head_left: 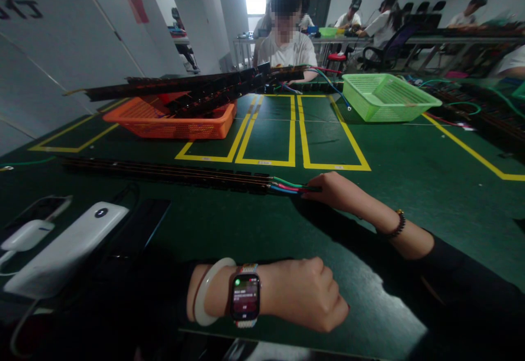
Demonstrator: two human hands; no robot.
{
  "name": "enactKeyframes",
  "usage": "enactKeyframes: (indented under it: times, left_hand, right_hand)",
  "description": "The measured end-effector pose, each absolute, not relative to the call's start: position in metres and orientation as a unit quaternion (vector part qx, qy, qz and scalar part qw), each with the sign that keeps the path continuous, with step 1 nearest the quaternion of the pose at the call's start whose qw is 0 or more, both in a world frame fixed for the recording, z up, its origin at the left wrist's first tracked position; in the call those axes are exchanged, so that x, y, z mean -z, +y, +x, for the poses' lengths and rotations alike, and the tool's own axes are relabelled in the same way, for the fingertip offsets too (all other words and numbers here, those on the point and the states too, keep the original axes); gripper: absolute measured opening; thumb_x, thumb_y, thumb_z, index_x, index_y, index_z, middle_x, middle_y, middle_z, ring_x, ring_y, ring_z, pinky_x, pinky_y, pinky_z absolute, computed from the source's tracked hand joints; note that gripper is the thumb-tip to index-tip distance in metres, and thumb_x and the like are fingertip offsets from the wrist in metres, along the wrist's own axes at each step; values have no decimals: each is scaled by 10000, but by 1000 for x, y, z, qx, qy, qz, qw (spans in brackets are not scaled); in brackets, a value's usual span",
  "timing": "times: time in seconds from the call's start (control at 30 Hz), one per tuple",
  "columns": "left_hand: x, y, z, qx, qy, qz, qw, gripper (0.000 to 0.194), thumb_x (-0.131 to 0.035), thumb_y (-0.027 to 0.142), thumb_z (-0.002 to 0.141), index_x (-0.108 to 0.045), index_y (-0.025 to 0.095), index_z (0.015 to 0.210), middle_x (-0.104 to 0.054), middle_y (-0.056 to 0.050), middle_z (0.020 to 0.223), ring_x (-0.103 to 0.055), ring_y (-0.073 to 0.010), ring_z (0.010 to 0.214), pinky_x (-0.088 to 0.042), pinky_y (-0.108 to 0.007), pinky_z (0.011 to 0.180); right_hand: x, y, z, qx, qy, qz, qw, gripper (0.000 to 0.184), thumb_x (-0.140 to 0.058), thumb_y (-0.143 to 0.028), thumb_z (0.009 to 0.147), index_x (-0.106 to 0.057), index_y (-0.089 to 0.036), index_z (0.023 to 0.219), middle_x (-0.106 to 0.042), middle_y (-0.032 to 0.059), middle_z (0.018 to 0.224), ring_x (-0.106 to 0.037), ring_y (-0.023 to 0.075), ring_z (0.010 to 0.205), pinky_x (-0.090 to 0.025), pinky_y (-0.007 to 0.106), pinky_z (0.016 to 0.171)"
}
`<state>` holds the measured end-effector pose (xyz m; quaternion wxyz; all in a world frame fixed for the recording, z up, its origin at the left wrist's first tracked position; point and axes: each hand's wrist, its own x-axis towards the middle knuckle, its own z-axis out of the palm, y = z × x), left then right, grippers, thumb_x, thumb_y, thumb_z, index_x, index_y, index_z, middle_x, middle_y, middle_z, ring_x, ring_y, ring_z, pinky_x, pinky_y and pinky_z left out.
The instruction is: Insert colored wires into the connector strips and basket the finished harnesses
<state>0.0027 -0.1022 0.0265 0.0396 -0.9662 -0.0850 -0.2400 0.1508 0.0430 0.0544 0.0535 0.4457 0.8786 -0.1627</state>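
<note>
Near the front edge, my left hand [303, 293] is closed in a fist, its back up, and nothing sticks out of it. A smartwatch [245, 297] with a lit screen and a pale bangle [207, 292] are on that wrist. Farther off, my right hand [328, 188] pinches the end of the green, red and blue wires [287, 187], where a short dark piece shows by the fingers. Those wires come out of a long dark slotted strip [176, 175] lying across the green table [246, 224]. My right fingertips are partly hidden.
An orange basket [180, 126] holds more dark strips [192, 85]. Behind the yellow-taped outlines stands a green basket [389, 98]. A white power bank [69, 246] and a dark phone [139, 227] lie at left. A person [287, 46] sits opposite; others work behind.
</note>
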Motion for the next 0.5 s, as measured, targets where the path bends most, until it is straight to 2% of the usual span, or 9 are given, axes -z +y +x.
enactKeyframes:
  times: [0.5]
  left_hand:
    - [-28, -102, 2, 231, -93, -968, 41, 115, -562, 168, 788, -532, 170, 678, -533, -23, 579, -505, -167, 532, -224, -305, 485]
  right_hand:
    - [-52, 45, 151, 165, 877, 448, 54, 283, -578, -423, 842, -694, -169, 802, -567, -2, 613, -399, 77, 522, -235, 224, 502]
